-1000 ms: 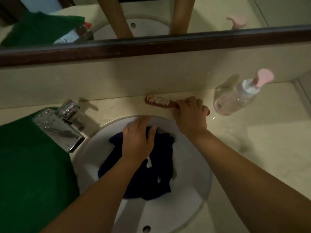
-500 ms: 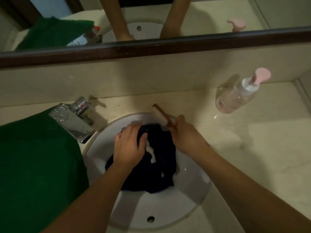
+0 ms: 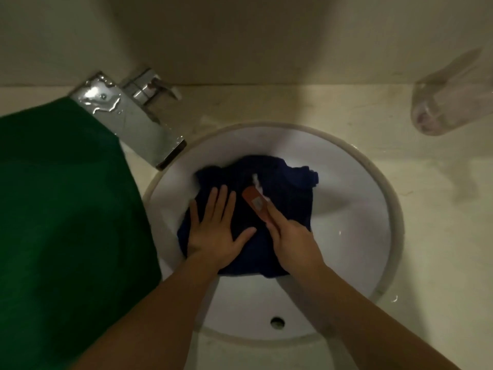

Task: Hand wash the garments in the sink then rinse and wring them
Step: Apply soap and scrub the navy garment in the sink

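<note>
A round white sink [image 3: 354, 198], smooth and glossy, is sunk into a pale, stone-like counter [image 3: 440, 236] with a dull ring framing its rim. A dark blue garment [image 3: 290, 180] lies in the bowl of the sink, towards its far side, as a wet, crumpled heap of soft cloth with folded edges. The left hand [image 3: 216, 231] lies flat on the near left part of the garment, fingers straight and spread, pressing the cloth against the bowl. The right hand [image 3: 293, 244] grips the handle of a small oblong brush [image 3: 256, 206] with a reddish-brown back, fingers curled round it and one finger laid along the back. The brush's head rests on the middle of the garment, and a streak of white foam [image 3: 256, 181] sits just beyond it. A small round overflow hole [image 3: 277, 322] shows in the near wall of the sink. At the sink's far left edge a boxy chrome faucet [image 3: 133, 124] with a flat lever juts over the rim, with water beaded on its shiny top. Left of the sink a thick, matte green cloth [image 3: 66, 209] covers the counter. Well off to the sink's far right stands a clear plastic bottle [image 3: 450, 102], blurred.
</note>
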The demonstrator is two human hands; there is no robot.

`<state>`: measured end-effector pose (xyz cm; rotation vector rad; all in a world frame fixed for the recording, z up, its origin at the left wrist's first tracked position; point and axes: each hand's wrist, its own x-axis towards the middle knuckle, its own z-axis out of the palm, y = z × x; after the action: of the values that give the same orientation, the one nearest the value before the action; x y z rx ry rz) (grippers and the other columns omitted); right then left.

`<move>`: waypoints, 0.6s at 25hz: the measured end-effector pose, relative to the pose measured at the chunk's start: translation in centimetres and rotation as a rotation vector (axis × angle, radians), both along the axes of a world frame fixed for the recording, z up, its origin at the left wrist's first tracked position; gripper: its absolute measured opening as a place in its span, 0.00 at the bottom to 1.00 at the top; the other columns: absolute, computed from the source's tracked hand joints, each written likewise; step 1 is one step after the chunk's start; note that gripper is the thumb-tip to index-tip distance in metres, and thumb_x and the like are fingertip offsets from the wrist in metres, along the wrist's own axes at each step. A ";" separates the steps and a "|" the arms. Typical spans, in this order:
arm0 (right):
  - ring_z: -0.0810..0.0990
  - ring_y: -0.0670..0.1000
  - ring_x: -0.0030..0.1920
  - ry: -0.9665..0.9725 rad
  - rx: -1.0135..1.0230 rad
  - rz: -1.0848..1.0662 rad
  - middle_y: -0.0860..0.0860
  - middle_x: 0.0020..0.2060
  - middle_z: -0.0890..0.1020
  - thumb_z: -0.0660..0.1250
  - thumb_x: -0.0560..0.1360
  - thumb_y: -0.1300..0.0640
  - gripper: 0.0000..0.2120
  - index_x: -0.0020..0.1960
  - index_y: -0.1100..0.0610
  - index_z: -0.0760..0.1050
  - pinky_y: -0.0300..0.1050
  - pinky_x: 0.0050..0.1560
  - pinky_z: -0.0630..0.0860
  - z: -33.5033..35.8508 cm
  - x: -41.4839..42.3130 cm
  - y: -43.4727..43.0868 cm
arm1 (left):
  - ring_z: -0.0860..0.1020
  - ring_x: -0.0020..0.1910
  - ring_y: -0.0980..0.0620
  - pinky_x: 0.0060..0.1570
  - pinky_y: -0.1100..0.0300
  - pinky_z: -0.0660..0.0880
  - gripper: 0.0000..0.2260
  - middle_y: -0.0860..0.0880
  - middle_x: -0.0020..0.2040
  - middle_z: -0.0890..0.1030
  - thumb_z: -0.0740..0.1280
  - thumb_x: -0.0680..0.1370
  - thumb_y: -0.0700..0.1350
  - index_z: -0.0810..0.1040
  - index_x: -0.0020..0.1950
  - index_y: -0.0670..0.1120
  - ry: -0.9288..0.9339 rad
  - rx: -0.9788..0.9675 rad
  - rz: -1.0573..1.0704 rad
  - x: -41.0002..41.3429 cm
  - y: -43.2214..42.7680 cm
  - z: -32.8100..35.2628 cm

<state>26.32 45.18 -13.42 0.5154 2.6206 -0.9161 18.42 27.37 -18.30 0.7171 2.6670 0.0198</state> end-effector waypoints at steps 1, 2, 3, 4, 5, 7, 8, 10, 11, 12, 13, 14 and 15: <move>0.82 0.60 0.49 -0.047 0.053 0.043 0.57 0.50 0.82 0.54 0.87 0.46 0.26 0.83 0.36 0.52 0.53 0.50 0.78 0.1 0.4 0.2 | 0.45 0.83 0.46 0.77 0.35 0.40 0.44 0.46 0.83 0.45 0.41 0.77 0.76 0.45 0.83 0.47 -0.001 -0.037 0.014 0.4 -0.3 0.2; 0.81 0.61 0.49 -0.114 0.098 0.069 0.57 0.50 0.80 0.54 0.87 0.46 0.26 0.82 0.35 0.50 0.54 0.49 0.78 0.4 0.7 0.9 | 0.47 0.83 0.46 0.77 0.34 0.42 0.46 0.45 0.84 0.47 0.41 0.76 0.77 0.47 0.83 0.47 -0.006 -0.059 0.028 1.0 -0.7 0.5; 0.81 0.62 0.50 -0.173 0.132 0.075 0.57 0.50 0.79 0.53 0.86 0.46 0.27 0.82 0.35 0.48 0.54 0.50 0.78 0.6 0.9 1.9 | 0.49 0.82 0.45 0.77 0.33 0.44 0.47 0.45 0.84 0.50 0.41 0.75 0.78 0.50 0.83 0.46 -0.024 -0.069 0.041 1.6 -0.9 0.9; 0.81 0.63 0.50 -0.209 0.167 0.069 0.57 0.50 0.79 0.53 0.86 0.46 0.27 0.82 0.35 0.48 0.55 0.50 0.78 0.9 1.1 2.8 | 0.50 0.82 0.44 0.76 0.32 0.44 0.48 0.44 0.83 0.51 0.41 0.75 0.78 0.51 0.83 0.45 -0.056 -0.071 0.049 2.3 -0.9 1.2; 0.81 0.63 0.49 -0.207 0.190 0.041 0.57 0.49 0.79 0.52 0.86 0.45 0.26 0.82 0.35 0.50 0.55 0.49 0.78 1.2 1.2 3.5 | 0.51 0.82 0.44 0.76 0.32 0.43 0.48 0.44 0.83 0.52 0.41 0.75 0.78 0.52 0.83 0.45 -0.083 -0.068 0.064 2.9 -0.7 1.5; 0.82 0.61 0.48 -0.129 0.160 -0.007 0.56 0.49 0.82 0.51 0.86 0.44 0.23 0.81 0.38 0.57 0.53 0.47 0.78 1.4 1.0 3.2 | 0.52 0.82 0.42 0.75 0.33 0.41 0.45 0.42 0.83 0.54 0.42 0.77 0.75 0.54 0.82 0.44 -0.076 -0.028 0.122 3.9 0.1 1.8; 0.83 0.61 0.48 -0.079 0.117 -0.001 0.55 0.49 0.83 0.52 0.86 0.44 0.22 0.80 0.39 0.61 0.52 0.46 0.77 1.5 0.9 2.2 | 0.55 0.81 0.42 0.75 0.34 0.42 0.42 0.41 0.82 0.56 0.44 0.79 0.72 0.57 0.82 0.43 -0.050 -0.004 0.140 3.7 0.6 1.9; 0.83 0.61 0.48 -0.007 0.062 0.055 0.55 0.50 0.84 0.53 0.86 0.44 0.21 0.79 0.39 0.64 0.52 0.47 0.78 1.3 1.0 0.6 | 0.56 0.81 0.42 0.76 0.38 0.44 0.36 0.40 0.82 0.57 0.44 0.81 0.64 0.58 0.82 0.42 0.008 0.017 0.136 2.0 0.9 1.8; 0.83 0.61 0.49 -0.011 0.062 0.075 0.56 0.51 0.84 0.54 0.86 0.44 0.21 0.79 0.39 0.64 0.53 0.48 0.78 1.4 1.0 0.8 | 0.53 0.82 0.43 0.77 0.40 0.42 0.35 0.41 0.83 0.53 0.40 0.81 0.62 0.54 0.83 0.42 0.036 0.006 0.114 0.9 0.6 1.6; 0.83 0.62 0.50 -0.045 0.084 0.067 0.57 0.51 0.84 0.54 0.86 0.44 0.22 0.79 0.39 0.63 0.53 0.49 0.77 1.5 0.8 1.8 | 0.47 0.82 0.45 0.77 0.43 0.38 0.35 0.43 0.83 0.47 0.36 0.80 0.61 0.46 0.83 0.44 0.044 -0.013 0.100 -0.2 0.3 1.4; 0.82 0.63 0.50 -0.090 0.119 0.038 0.57 0.51 0.83 0.54 0.86 0.44 0.22 0.80 0.39 0.62 0.53 0.48 0.76 1.5 0.7 3.1 | 0.42 0.82 0.47 0.77 0.44 0.35 0.34 0.44 0.83 0.42 0.33 0.79 0.60 0.39 0.83 0.45 0.038 -0.031 0.104 -1.0 0.0 1.1; 0.81 0.63 0.49 -0.141 0.168 0.013 0.57 0.49 0.82 0.53 0.86 0.44 0.23 0.81 0.40 0.60 0.52 0.46 0.74 1.8 0.7 4.0 | 0.39 0.82 0.48 0.77 0.45 0.33 0.32 0.45 0.83 0.38 0.32 0.80 0.59 0.34 0.81 0.45 0.032 -0.051 0.119 -1.3 -0.2 0.7; 0.81 0.62 0.48 -0.163 0.206 0.011 0.56 0.47 0.79 0.53 0.87 0.45 0.23 0.81 0.40 0.57 0.51 0.45 0.72 2.2 0.8 4.1 | 0.38 0.82 0.49 0.77 0.45 0.32 0.31 0.46 0.83 0.36 0.33 0.82 0.58 0.31 0.80 0.44 0.035 -0.080 0.134 -1.3 -0.2 0.5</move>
<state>27.10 49.28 -11.18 0.5984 2.5781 -0.5764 17.07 27.17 -17.76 0.5177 2.7277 -0.0648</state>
